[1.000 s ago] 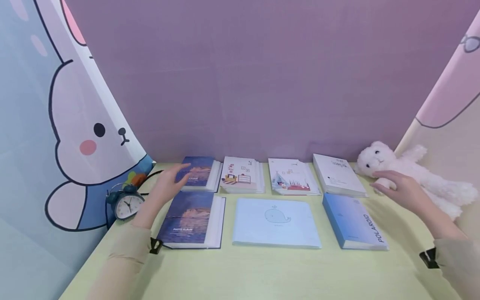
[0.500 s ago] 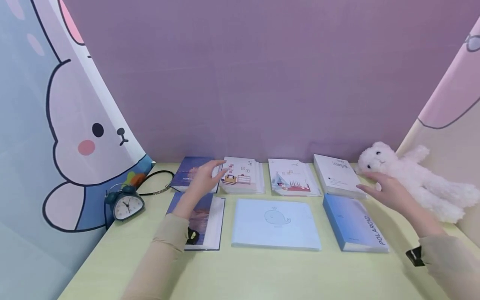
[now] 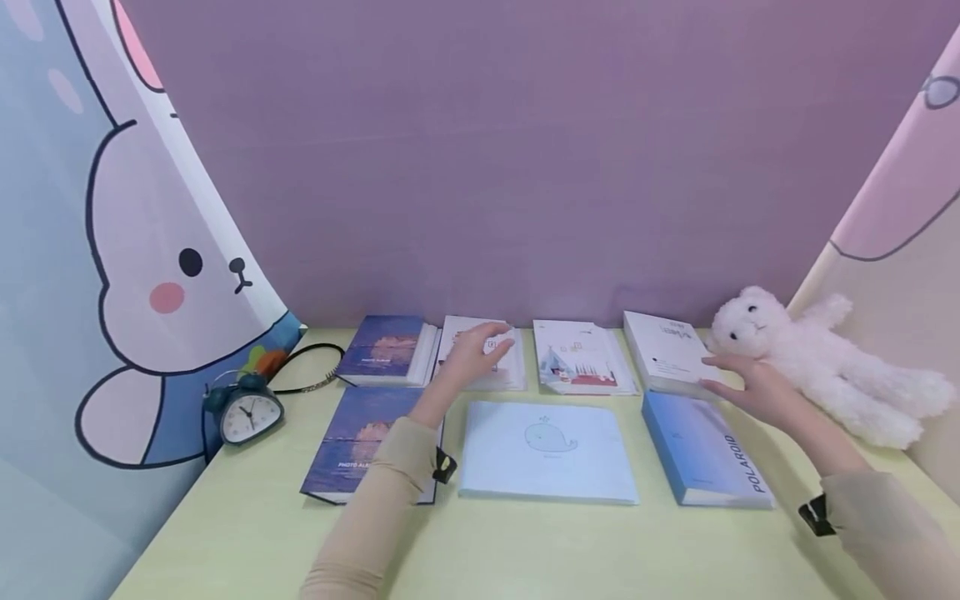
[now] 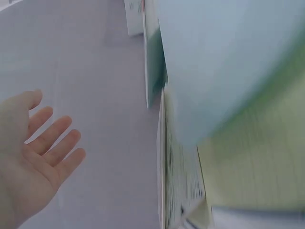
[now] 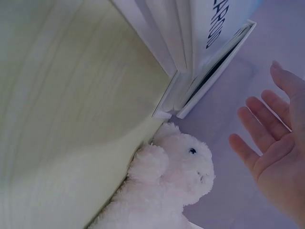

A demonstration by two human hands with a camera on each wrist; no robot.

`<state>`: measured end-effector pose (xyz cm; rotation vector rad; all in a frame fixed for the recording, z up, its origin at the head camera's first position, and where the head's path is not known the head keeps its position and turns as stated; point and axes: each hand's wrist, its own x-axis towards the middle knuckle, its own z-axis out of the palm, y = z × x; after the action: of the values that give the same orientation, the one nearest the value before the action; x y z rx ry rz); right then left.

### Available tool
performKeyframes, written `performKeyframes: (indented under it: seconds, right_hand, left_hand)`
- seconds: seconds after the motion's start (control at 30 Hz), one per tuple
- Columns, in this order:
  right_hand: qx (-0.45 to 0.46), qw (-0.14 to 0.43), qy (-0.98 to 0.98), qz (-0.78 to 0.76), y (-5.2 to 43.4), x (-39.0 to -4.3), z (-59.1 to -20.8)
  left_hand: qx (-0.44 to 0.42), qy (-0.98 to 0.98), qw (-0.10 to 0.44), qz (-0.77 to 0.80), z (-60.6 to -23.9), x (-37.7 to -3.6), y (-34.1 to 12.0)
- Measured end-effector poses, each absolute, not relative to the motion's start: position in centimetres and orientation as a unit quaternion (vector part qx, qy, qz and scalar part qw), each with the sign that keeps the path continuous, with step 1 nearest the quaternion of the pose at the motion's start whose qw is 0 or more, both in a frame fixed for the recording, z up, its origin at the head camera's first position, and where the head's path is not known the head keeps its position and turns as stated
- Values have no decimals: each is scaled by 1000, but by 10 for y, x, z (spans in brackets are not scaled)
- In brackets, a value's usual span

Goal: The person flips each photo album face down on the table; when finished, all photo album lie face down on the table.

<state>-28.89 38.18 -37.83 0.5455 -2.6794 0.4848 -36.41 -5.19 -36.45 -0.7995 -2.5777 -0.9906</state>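
Observation:
My left hand (image 3: 468, 358) is held above a white album with a room drawing (image 3: 491, 375), its fingers loosely extended and holding nothing. In the left wrist view that hand (image 4: 40, 164) is spread, apart from the albums. My right hand (image 3: 757, 390) hovers by the right edge of a white book (image 3: 663, 354), also holding nothing. The right wrist view has this hand (image 5: 279, 143) with its palm showing and fingers extended. Between the hands lie a white album with a tent drawing (image 3: 573, 358) and a pale blue whale album (image 3: 547, 462). A blue Polaroid album (image 3: 705, 454) lies in front of the white book.
Two dark blue photo albums lie at left, one behind (image 3: 381, 350) and one in front (image 3: 348, 437), partly under my left forearm. An alarm clock (image 3: 249, 415) and a black cord loop (image 3: 307, 367) are further left. A white plush toy (image 3: 817, 367) lies at right.
My left hand has moved right, from the rear dark blue album to over the room-drawing album. My right hand has shifted left, from the plush toy to the white book's edge.

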Motion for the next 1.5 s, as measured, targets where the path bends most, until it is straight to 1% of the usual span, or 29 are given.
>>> performKeyframes:
  seconds: [0.17,0.37,0.47,0.6,0.8,1.07,1.17,1.37,1.5]
  right_hand:
    - [195,179,-948,175,381,-291,-381]
    - [198,175,-948,176,379,-295,-381]
    - [194,160,-951,181,377,-297,-382]
    - [181,136,-955,193,378,-298,-385]
    - [174,120,-954,211,382,-296,-388]
    - [182,94,-952,227,382,-302,-395]
    - [181,81,-952,234,379,-302,-398]
    - [183,89,-954,223,375,-306,-400]
    - [176,85,-955,224,375,-310,-400]
  left_hand:
    - [-269,-890,91,-356,-364,-365,-25]
    - [-276,-877,84,-383,-368,-366,6]
    - [-296,-863,84,-400,-372,-367,21]
    - [-309,-850,71,-421,-380,-366,40]
    - [-293,-835,38,-464,-391,-365,62]
    - [-276,-838,5,-471,-393,-360,91]
    - [-279,-827,-18,-487,-395,-359,103]
    - [-298,-832,-43,-467,-399,-357,122]
    - [-287,-838,-62,-459,-400,-356,130]
